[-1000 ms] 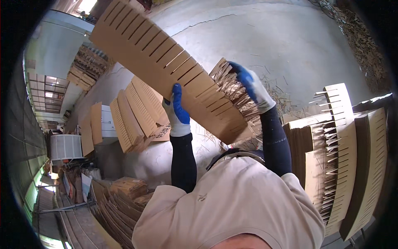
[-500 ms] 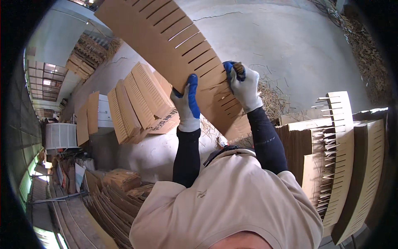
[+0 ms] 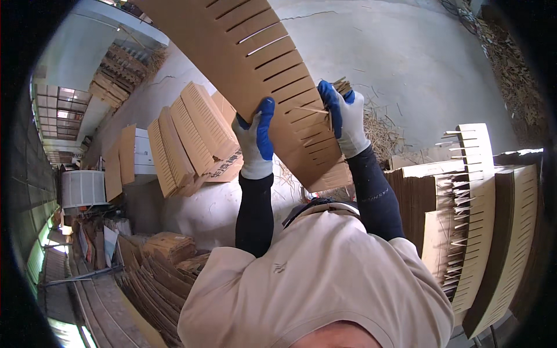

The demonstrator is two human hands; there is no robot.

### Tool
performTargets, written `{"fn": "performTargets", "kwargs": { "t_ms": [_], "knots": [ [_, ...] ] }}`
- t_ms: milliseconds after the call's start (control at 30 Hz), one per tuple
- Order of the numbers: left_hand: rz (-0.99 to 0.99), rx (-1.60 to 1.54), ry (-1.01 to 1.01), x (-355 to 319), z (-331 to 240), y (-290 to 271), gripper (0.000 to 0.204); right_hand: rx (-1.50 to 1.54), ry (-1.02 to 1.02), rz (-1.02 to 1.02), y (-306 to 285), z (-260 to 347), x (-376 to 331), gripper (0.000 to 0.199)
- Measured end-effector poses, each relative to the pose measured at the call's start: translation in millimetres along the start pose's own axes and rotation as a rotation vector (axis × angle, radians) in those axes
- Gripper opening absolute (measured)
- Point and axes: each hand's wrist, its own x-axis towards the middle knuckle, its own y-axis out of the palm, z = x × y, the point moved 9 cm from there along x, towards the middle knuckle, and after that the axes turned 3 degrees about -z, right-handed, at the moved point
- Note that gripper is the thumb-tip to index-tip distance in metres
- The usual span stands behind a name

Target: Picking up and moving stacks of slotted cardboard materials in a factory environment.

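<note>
A long brown cardboard sheet [image 3: 232,69], cut with a row of narrow slots along its right edge, slants from the upper left down toward my body. My left hand [image 3: 255,136], in a white and blue glove, grips its left edge with the thumb on top. On the opposite edge my right hand [image 3: 345,119], gloved alike, is closed around a small bunch of thin cardboard strips [image 3: 343,87]. Between the hands, a few loose strips [image 3: 310,109] stick out of the slots. The fingers beneath the sheet are hidden.
Stacks of slotted cardboard [image 3: 194,136] stand on the floor at left. Beside my right arm, more slotted sheets [image 3: 478,214] stand upright, some with strips poking out. Strip scraps [image 3: 380,130] lie piled on the floor. Flat cardboard [image 3: 159,290] leans at lower left.
The sheet has shifted slightly up and to the right between my hands. My left hand moved a little left; my right hand slid slightly, with more strips showing in it.
</note>
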Motion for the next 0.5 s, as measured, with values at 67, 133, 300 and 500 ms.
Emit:
{"fn": "performTargets", "kwargs": {
  "t_ms": [67,133,300,500],
  "knots": [
    [-0.033,-0.039,-0.007,0,-5,1,0.028,-0.067,-0.112,-0.052,-6,4,-5,0.019],
    [-0.058,-0.091,0.051,-4,-4,6,0.026,-0.171,-0.333,-0.090,-7,24,-9,0.018],
    [-0.063,-0.076,0.070,-2,-9,17,0.025,-0.364,-0.651,-0.162,-10,57,-21,0.014],
    [-0.081,-0.210,0.074,-5,-1,23,0.029,-0.459,-0.816,-0.179,-9,79,-24,0.011]
  ]
}}
